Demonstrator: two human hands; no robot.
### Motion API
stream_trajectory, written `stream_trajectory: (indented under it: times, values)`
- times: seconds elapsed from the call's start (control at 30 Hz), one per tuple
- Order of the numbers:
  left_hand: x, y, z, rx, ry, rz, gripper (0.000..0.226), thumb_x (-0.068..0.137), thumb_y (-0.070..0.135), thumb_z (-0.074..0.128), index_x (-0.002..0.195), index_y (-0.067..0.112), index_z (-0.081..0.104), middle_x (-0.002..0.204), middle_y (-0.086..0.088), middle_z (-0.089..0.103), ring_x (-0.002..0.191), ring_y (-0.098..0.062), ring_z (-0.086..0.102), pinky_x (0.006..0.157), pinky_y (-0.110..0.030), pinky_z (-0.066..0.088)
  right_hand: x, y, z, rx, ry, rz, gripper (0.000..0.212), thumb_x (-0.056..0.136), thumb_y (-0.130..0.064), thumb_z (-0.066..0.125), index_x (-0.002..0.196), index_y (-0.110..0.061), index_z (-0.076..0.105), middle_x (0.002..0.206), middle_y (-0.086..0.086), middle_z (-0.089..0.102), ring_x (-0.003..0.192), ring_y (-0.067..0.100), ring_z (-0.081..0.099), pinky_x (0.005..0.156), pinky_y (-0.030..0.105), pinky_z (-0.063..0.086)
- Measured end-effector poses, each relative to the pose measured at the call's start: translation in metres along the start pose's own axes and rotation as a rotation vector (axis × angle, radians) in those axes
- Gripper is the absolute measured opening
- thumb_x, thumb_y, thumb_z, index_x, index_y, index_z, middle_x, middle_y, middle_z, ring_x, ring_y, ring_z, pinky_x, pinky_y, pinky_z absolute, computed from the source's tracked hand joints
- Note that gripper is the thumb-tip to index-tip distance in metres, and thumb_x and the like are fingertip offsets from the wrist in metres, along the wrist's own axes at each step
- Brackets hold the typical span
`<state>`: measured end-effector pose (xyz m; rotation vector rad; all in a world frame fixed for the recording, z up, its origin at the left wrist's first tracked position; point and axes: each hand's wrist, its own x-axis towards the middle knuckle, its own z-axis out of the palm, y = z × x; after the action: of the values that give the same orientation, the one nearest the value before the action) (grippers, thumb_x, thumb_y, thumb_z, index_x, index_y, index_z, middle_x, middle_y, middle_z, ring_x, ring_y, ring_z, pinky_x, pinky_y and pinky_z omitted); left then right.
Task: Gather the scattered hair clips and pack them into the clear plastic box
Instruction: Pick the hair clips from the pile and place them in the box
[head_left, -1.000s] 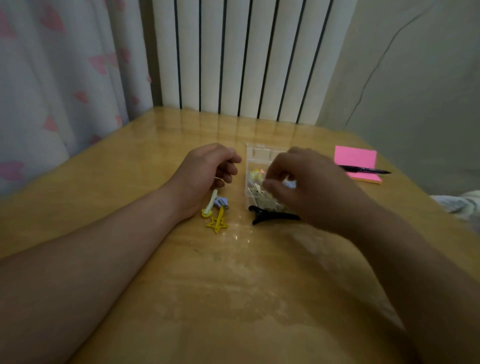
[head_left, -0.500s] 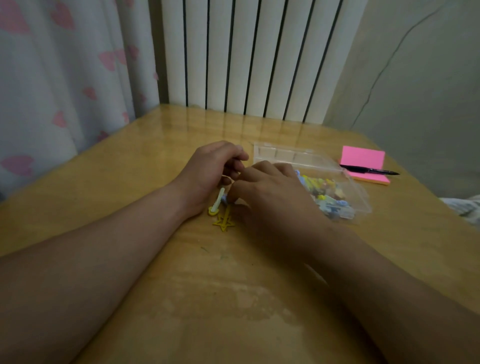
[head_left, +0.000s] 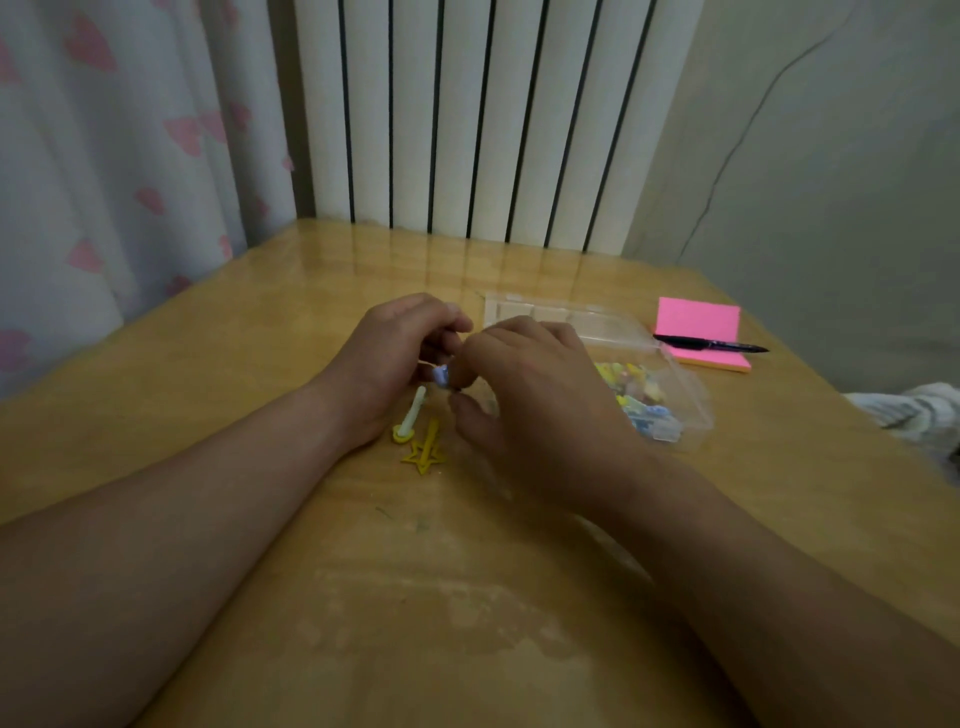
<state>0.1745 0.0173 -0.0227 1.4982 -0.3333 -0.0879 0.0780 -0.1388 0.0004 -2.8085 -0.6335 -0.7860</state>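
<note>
My right hand pinches a small pale blue hair clip at its fingertips, just above the table. My left hand lies beside it with curled fingers, and a thin pale clip shows under them. A yellow star clip and a whitish clip with a yellow end lie on the table below the left hand. To the right stands the clear plastic box, its lid folded back, with several coloured clips inside. My right hand hides part of the box.
A pink sticky-note pad with a black pen across it lies at the back right of the wooden table. A radiator and a curtain stand behind the table. White cloth shows at the right edge.
My right hand moved left from the box to the clips by my left hand and picked up the blue clip. The black claw clip is out of sight. The left hand barely moved.
</note>
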Motion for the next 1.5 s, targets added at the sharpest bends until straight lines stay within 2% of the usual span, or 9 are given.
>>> stream_trajectory:
  times: [0.17,0.3,0.4,0.47,0.7,0.9,1.1,1.37,1.5]
  values:
    - [0.000,-0.001,-0.001,0.035,-0.001,-0.001,0.027,0.101,0.029,0.059,0.103,0.008,0.077,0.087,-0.006,0.068,0.081,-0.021,0.062,0.073,-0.038,0.045,-0.003,0.016,-0.010,0.075,0.072,0.109,0.010,0.097,-0.035,0.063,0.104,-0.028,0.061,0.107,-0.011,0.070,0.101,0.011,0.060,0.099,0.033,0.040]
    - [0.002,-0.003,0.000,0.026,0.019,-0.004,0.027,0.102,0.027,0.059,0.102,0.007,0.077,0.084,-0.004,0.069,0.079,-0.021,0.062,0.070,-0.036,0.045,-0.007,0.036,-0.021,0.128,0.111,0.230,0.013,0.096,-0.040,0.065,0.101,-0.029,0.060,0.100,-0.010,0.072,0.070,0.006,0.058,0.066,0.029,0.047]
    - [0.002,-0.003,-0.001,0.015,0.018,0.000,0.026,0.101,0.026,0.060,0.101,0.007,0.077,0.082,-0.004,0.069,0.078,-0.019,0.062,0.068,-0.034,0.046,-0.007,0.056,-0.033,0.143,0.077,0.311,0.016,0.096,-0.043,0.064,0.102,-0.028,0.061,0.104,-0.008,0.072,0.083,0.010,0.065,0.070,0.035,0.057]
    - [0.002,-0.003,-0.001,0.018,0.015,-0.001,0.026,0.102,0.026,0.059,0.102,0.007,0.077,0.083,-0.004,0.069,0.078,-0.020,0.062,0.069,-0.034,0.046,-0.007,0.073,-0.047,0.162,0.022,0.343,0.016,0.097,-0.043,0.067,0.099,-0.028,0.062,0.103,-0.010,0.071,0.088,0.007,0.065,0.071,0.030,0.055]
    - [0.004,-0.006,-0.002,0.016,0.000,0.000,0.027,0.099,0.030,0.060,0.102,0.009,0.077,0.082,-0.002,0.069,0.076,-0.017,0.063,0.069,-0.033,0.047,-0.018,0.121,-0.089,0.128,-0.323,0.436,0.009,0.088,-0.040,0.078,0.083,-0.034,0.073,0.075,-0.014,0.070,0.070,0.000,0.064,0.060,0.023,0.043]
    - [0.006,-0.007,-0.002,0.010,-0.005,0.002,0.029,0.094,0.033,0.062,0.100,0.010,0.078,0.082,-0.003,0.069,0.075,-0.017,0.063,0.067,-0.033,0.047,-0.020,0.127,-0.075,0.083,-0.489,0.490,0.006,0.090,-0.037,0.080,0.089,-0.033,0.076,0.088,-0.012,0.073,0.085,0.008,0.068,0.068,0.024,0.050]
    - [0.006,-0.006,-0.002,0.016,-0.002,0.003,0.025,0.098,0.029,0.060,0.097,0.012,0.078,0.083,-0.003,0.070,0.076,-0.018,0.063,0.069,-0.034,0.047,-0.018,0.128,-0.073,0.056,-0.375,0.483,0.010,0.091,-0.043,0.076,0.090,-0.034,0.079,0.082,-0.016,0.073,0.077,0.001,0.065,0.062,0.021,0.045]
    - [0.003,-0.002,0.000,0.011,0.001,-0.021,0.030,0.090,0.036,0.062,0.098,0.012,0.078,0.081,-0.001,0.069,0.077,-0.018,0.063,0.069,-0.034,0.046,-0.010,0.092,-0.050,0.068,-0.181,0.330,0.005,0.097,-0.035,0.068,0.093,-0.035,0.072,0.087,-0.017,0.065,0.080,0.001,0.060,0.066,0.021,0.046]
    - [0.001,-0.001,0.002,0.006,0.014,-0.021,0.027,0.098,0.029,0.061,0.101,0.008,0.077,0.080,-0.003,0.069,0.075,-0.019,0.062,0.066,-0.033,0.045,-0.006,0.059,-0.038,0.100,-0.079,0.211,0.009,0.095,-0.035,0.066,0.104,-0.034,0.070,0.095,-0.018,0.058,0.086,0.002,0.056,0.072,0.025,0.045]
